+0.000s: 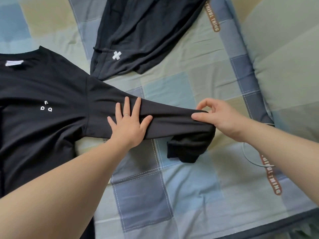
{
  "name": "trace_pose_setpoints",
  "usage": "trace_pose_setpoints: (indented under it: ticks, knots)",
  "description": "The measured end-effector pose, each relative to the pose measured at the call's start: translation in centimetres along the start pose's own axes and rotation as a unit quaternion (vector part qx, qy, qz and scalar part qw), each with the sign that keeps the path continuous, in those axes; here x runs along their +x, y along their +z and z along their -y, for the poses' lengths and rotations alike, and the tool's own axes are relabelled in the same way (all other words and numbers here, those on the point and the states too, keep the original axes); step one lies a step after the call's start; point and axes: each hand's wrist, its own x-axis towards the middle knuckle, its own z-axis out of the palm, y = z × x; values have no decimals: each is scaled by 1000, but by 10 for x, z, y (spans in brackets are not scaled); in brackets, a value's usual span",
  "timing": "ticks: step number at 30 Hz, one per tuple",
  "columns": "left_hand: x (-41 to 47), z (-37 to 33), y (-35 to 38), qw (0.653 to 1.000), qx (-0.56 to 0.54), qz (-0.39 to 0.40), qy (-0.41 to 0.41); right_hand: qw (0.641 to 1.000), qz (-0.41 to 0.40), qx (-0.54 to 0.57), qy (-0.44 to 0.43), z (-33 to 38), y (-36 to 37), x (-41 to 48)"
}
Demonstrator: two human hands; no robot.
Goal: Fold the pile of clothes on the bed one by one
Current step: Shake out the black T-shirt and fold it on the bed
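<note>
A black long-sleeved shirt [43, 94] with small white letters on the chest lies flat on the left of the bed. Its sleeve [169, 118] stretches out to the right. My left hand [129, 123] presses flat on the sleeve near the shoulder, fingers spread. My right hand [219, 116] pinches the sleeve near its far end and holds it slightly raised; the cuff [186, 149] droops down below it onto the bed. A second dark garment [138, 37] with a white cross mark lies spread at the top centre.
The bed is covered by a checked sheet [172, 187] in blue, grey and pale green. A pillow [283, 57] sits at the right. A thin grey cable [250, 157] curls on the sheet under my right forearm.
</note>
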Motion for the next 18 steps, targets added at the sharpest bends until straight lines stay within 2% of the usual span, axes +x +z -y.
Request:
trace_pose_setpoints:
  ticks: [2, 3, 5, 7, 9, 11, 13, 16, 18]
  knots:
    - [0, -1, 2, 1000, -1, -3, -3, 998, 46, 29, 23, 0, -7, -5]
    - [-1, -1, 3, 1000, -1, -4, -5, 996, 74, 10, 39, -1, -11, -6]
    - [-3, -2, 6, 1000, 2, -4, -7, 984, 129, -105, 66, -3, -18, -9]
    - [-5, -4, 9, 1000, 9, 0, -8, 953, 161, -241, 90, -7, -29, -12]
    - [-7, -2, 10, 1000, 15, -1, -15, 921, 174, -330, 110, -8, -36, -12]
    - [-8, -8, 10, 1000, 10, 1, -22, 895, 140, -409, 108, -6, -47, -15]
    - [-9, -17, 12, 1000, 1, -5, -22, 865, 54, -494, 71, -4, -60, -18]
    - [-10, -40, 17, 1000, -7, -13, -6, 818, -113, -563, -28, -1, -79, -25]
    - [-11, -58, 23, 1000, -16, -18, 12, 775, -195, -588, -126, -7, -94, -27]
